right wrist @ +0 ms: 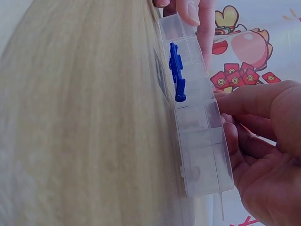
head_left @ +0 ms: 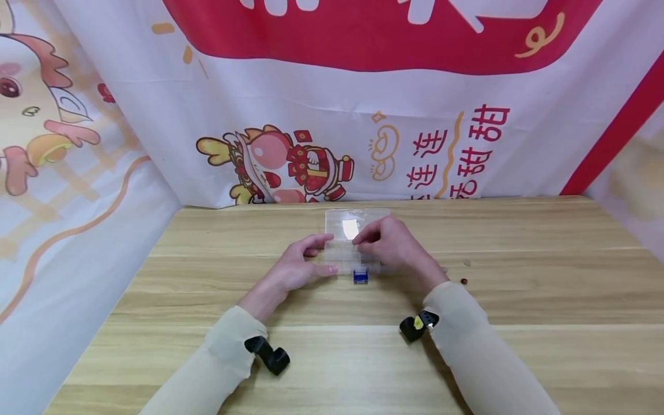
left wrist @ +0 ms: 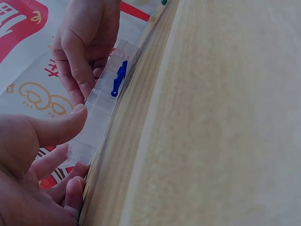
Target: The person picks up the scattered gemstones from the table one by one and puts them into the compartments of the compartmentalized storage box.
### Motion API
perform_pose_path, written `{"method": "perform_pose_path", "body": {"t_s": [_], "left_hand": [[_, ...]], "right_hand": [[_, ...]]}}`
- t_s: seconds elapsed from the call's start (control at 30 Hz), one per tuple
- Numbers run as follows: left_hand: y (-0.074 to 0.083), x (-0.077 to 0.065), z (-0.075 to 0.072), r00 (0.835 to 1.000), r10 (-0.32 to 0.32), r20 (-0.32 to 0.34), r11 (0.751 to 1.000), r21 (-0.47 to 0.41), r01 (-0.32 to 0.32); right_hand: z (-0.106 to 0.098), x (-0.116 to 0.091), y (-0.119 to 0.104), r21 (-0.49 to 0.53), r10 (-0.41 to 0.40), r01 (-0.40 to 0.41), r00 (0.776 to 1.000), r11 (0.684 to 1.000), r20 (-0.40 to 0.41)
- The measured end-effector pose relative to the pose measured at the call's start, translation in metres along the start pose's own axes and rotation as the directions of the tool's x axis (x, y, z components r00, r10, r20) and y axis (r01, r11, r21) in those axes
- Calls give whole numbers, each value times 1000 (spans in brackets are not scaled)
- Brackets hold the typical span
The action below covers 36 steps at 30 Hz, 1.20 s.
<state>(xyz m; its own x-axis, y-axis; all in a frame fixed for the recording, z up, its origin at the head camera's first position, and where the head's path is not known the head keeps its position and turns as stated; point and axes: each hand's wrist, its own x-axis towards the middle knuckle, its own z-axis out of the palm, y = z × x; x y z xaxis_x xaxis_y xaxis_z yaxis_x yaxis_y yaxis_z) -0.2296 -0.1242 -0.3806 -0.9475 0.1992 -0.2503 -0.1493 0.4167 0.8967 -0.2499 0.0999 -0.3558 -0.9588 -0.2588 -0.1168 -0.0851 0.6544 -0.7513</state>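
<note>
A clear plastic compartment box (right wrist: 201,162) stands on the table with its transparent lid (head_left: 339,223) raised open at the back. On its front side is a blue latch (head_left: 360,276). My left hand (head_left: 297,266) holds the box's left end, thumb at the front corner and fingers behind. Over the box's middle, my right hand (head_left: 396,245) has curled fingers, with thumb and index fingertips close together at the compartments. Whether anything small is between those fingertips is hidden. In the right wrist view, the compartments near the camera look bare.
On the wooden table (head_left: 332,357), a small reddish-brown piece (head_left: 464,281) and a pale piece (head_left: 467,263) lie right of the box, near the right forearm. A printed cloth (head_left: 311,92) hangs behind the table's back edge.
</note>
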Motion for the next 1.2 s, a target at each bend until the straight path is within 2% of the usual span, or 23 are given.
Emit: {"method": "perform_pose_path", "body": {"t_s": [0.23,0.83,1.2], "left_hand": [[-1,1,1,1000,1,0,1000,8,-1],[-1,1,0,1000,4,3,1000,5,-4],[-1,0,0,1000,-6,4,1000,-3,6]], "right_hand": [[0,0,0,-15,-29,29,1000,999,-7],[1,-1,-1,-86,-30,28,999,996,-21],[-1,-4,-3,-96,-101,98,995,991,-22]]}}
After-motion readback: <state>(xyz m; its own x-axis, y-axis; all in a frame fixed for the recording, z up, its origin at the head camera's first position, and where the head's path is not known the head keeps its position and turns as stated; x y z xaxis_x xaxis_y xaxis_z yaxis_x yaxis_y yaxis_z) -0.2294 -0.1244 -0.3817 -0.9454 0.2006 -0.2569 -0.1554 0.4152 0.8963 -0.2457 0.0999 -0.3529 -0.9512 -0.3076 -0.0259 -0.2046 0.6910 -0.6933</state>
